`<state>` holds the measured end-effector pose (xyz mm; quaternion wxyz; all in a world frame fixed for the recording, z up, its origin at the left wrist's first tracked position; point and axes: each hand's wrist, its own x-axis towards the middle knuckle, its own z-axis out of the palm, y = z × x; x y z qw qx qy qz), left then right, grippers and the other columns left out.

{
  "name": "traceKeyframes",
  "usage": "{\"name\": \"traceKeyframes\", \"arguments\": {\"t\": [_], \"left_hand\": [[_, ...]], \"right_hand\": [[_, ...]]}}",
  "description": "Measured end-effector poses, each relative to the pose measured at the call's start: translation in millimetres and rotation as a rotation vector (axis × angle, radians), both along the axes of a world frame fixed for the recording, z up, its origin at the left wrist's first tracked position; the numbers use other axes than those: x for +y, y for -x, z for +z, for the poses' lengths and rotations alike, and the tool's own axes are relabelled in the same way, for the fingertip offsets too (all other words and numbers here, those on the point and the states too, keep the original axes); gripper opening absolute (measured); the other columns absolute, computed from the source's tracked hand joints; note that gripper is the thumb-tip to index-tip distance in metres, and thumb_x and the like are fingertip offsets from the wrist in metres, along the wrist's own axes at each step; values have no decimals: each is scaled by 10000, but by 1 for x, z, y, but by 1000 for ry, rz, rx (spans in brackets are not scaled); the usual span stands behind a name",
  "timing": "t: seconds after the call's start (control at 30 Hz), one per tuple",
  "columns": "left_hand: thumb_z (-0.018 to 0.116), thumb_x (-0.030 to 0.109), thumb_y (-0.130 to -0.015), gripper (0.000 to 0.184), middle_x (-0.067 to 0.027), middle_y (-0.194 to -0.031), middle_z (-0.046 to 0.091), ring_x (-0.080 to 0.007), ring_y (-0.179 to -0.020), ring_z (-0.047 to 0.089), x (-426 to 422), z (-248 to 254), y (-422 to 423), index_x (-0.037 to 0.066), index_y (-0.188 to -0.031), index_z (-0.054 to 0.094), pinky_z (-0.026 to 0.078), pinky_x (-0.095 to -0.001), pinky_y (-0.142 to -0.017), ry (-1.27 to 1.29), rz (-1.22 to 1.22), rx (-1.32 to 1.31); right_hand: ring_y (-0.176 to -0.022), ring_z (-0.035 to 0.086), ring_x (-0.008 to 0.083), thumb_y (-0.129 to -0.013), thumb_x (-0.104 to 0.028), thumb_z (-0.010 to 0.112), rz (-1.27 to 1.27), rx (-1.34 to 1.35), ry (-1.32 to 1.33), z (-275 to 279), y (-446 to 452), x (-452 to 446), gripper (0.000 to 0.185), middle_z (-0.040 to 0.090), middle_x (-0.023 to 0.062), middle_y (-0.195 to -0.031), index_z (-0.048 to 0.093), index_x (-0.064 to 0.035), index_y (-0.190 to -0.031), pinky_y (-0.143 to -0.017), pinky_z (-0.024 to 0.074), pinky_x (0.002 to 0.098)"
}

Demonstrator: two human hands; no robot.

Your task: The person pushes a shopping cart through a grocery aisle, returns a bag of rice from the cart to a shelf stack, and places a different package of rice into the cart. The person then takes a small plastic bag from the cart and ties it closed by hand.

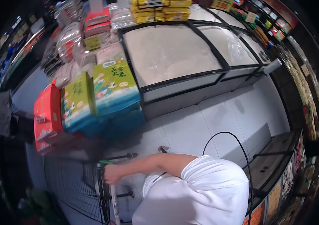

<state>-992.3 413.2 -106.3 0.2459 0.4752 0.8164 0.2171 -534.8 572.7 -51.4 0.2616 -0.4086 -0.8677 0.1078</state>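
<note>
Across the upper view, black-framed bins (183,79) are filled with pale contents (clear film is seen over part of them). A wire shopping cart (71,187) is seen at the lower left, just beside the person's body, near green-and-blue rice bags (116,84) and red packages (47,112). Yellow packs (161,11) are stacked behind the bins. The cart handle (115,204) is grasped near its green end by the right hand (113,174), its fingers curled around it. Only a sliver of the left hand (112,223) is shown (its fingers cannot be told).
</note>
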Motion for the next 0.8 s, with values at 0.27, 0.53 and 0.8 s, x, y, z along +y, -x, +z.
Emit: {"name": "traceKeyframes", "arguments": {"t": [0.27,0.53,0.8], "left_hand": [[538,350,-894,340,-161,-1489,352,-331,-1334,408,-62,23,-62,132,-1113,679,356,-407,-1068,179,-258,425],[606,322,-892,359,-117,-1367,497,-312,-1117,576,-116,29,-150,72,-1149,591,474,-410,-895,-12,38,406],[571,345,-885,402,-141,-1416,475,-310,-1206,541,-139,64,-221,75,-1176,635,441,-406,-977,166,246,230]], "right_hand": [[-611,625,304,-890,-349,482,72,-97,108,35,-52,-34,418,631,110,-625,642,-72,-621,-657,492,423],[-626,637,263,-881,-317,535,91,-74,95,43,-100,-76,320,636,67,-667,664,-94,-690,-676,499,404],[-602,612,276,-829,-280,571,90,-16,91,46,-143,-106,258,599,78,-653,606,-85,-663,-607,490,406]]}}
